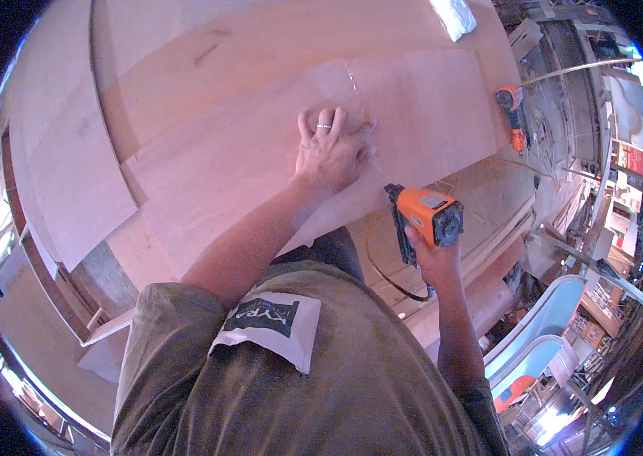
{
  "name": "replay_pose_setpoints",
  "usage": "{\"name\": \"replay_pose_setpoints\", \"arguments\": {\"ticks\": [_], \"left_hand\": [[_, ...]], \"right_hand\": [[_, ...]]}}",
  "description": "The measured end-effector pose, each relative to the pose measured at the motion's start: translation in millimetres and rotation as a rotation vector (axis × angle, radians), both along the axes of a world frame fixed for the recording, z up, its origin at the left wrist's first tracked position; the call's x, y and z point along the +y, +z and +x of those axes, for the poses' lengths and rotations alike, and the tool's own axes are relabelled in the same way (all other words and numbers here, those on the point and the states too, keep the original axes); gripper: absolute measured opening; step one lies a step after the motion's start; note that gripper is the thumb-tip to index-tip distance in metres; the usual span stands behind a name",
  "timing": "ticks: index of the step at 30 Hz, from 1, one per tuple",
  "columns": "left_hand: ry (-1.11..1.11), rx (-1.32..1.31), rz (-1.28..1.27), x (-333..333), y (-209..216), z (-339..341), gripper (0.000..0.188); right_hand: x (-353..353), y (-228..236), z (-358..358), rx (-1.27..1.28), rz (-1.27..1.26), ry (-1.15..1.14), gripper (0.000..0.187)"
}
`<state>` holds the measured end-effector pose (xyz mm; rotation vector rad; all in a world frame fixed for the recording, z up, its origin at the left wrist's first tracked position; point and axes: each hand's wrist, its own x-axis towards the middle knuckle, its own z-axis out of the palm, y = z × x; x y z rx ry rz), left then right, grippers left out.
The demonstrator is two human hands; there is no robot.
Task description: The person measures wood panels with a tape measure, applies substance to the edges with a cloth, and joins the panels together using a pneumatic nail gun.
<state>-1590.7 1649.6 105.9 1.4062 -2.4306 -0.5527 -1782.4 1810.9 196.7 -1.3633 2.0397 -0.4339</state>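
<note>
My left hand (331, 156), a ring on one finger, rests on a thin sheet of plywood (223, 171) close to a seam where another sheet (435, 106) meets it. Its fingers are bent and closed, and whatever lies under them is hidden. Wrapped round the handle of an orange and black nail gun (422, 209) is my right hand (439, 262). The nose of the gun points toward the near edge of the sheets, a short way right of my left hand. A thin air hose (373, 262) curves down beside the gun's handle.
Another orange and black power tool (517, 139) lies at the right end of the sheets. A silvery-white packet (454, 19) is at the far edge. More thin boards (55, 152) overlap on the left. Light-blue curved panels (538, 327) and clutter stand at the right.
</note>
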Motion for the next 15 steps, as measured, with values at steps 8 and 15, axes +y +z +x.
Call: {"name": "replay_pose_setpoints", "arguments": {"ticks": [8, 15], "left_hand": [[0.012, -0.002, 0.023, -2.1, -2.1, -0.6, 0.046], [0.005, -0.006, 0.028, -1.5, -3.5, -1.1, 0.046]], "right_hand": [[-4.8, -1.1, 4.1, -0.077, -0.02, -0.031, 0.037], [-4.5, 0.9, 1.4, 0.083, -0.029, 0.069, 0.036]]}}
